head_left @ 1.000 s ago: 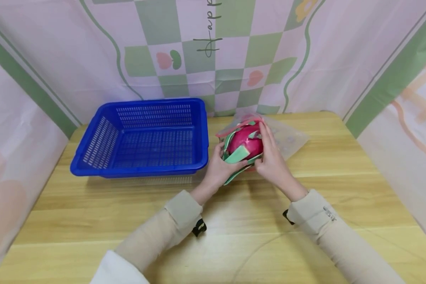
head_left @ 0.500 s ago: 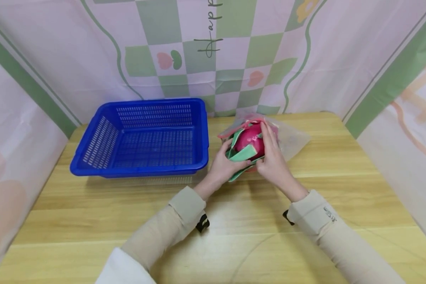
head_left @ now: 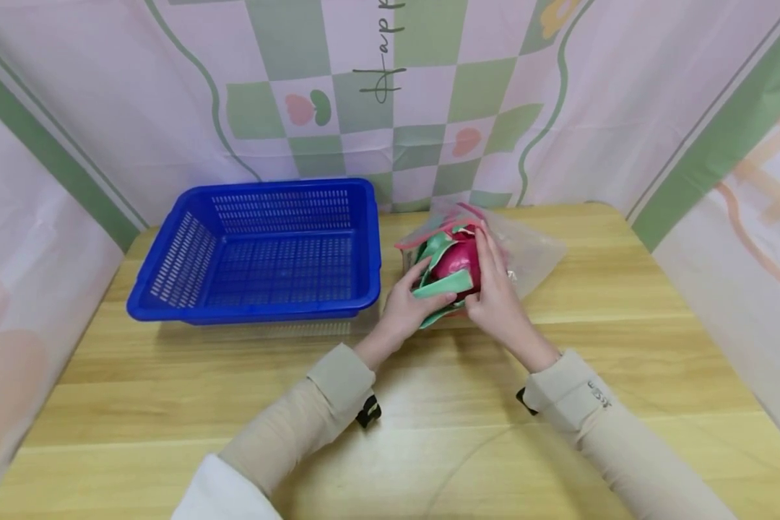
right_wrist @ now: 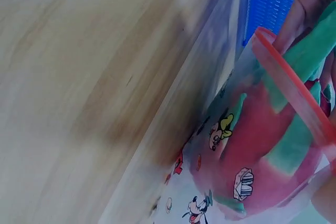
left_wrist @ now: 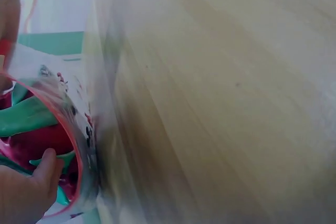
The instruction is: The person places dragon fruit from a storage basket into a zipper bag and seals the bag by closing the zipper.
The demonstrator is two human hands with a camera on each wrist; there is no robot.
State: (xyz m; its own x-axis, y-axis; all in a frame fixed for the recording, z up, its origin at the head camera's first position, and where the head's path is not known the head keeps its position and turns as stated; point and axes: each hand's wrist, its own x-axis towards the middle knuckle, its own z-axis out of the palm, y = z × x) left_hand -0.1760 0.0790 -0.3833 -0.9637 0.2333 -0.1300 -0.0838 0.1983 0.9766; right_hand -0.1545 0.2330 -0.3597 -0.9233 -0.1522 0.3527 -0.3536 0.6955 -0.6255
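A dragon fruit (head_left: 456,261), red with green leafy scales, lies mostly inside a translucent zip bag (head_left: 536,249) with a red-edged mouth. My left hand (head_left: 404,309) grips the fruit's left end, its thumb over a green scale. On the other side, my right hand (head_left: 497,297) holds the bag at its mouth, long fingers reaching up along the fruit and thumb on the near side. In the right wrist view the fruit's body (right_wrist: 247,135) shows through the cartoon-printed plastic. The left wrist view has the left thumb (left_wrist: 47,174) on the fruit within the red rim.
A blue plastic basket (head_left: 253,312) with slotted walls stands to the left of the hands, with nothing seen in it. Everything rests on a wooden table (head_left: 624,325). A patterned curtain (head_left: 422,152) hangs behind the table's far edge.
My left hand has moved slightly right with the dragon fruit, which sits deeper in the bag. The right hand stays nearly in place at the bag's mouth.
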